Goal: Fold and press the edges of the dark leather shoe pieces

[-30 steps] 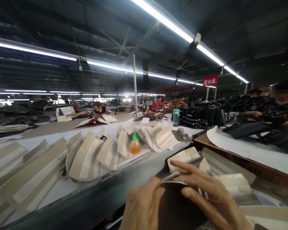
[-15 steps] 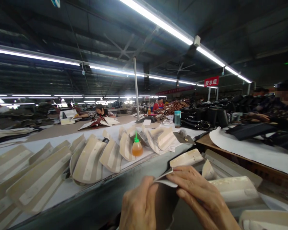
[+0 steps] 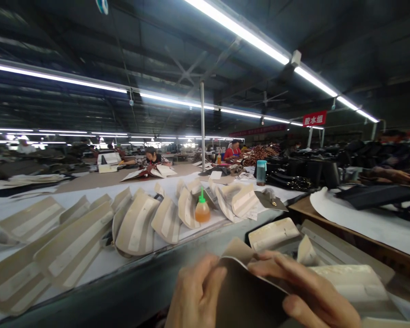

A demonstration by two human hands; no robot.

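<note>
Low in the view, both hands are on a dark grey-brown sheet piece (image 3: 251, 291) with a pale edge, leather-like and bent along its top. My left hand (image 3: 196, 289) pinches its left edge between thumb and fingers. On the other side, my right hand (image 3: 304, 284) has its fingers over the upper edge and its thumb on the dark face, gripping it. A beige flap of the piece stands up behind the edge. Just beyond lie curved beige panels with pale strips, one of them (image 3: 275, 233) right behind my right hand. The lower part of the piece is cut off.
Across the white-covered table (image 3: 99, 278) stands a row of curved beige panels (image 3: 136, 223). Among them is a glue bottle (image 3: 202, 214) with a green nozzle. A blue-lidded cup (image 3: 261, 172) and black stacked pieces (image 3: 314, 168) are further back. Co-workers sit at other tables.
The sheet piece has opened out, with more of its dark face showing. My right hand has shifted right and down and its thumb has spread away. The view has turned slightly left.
</note>
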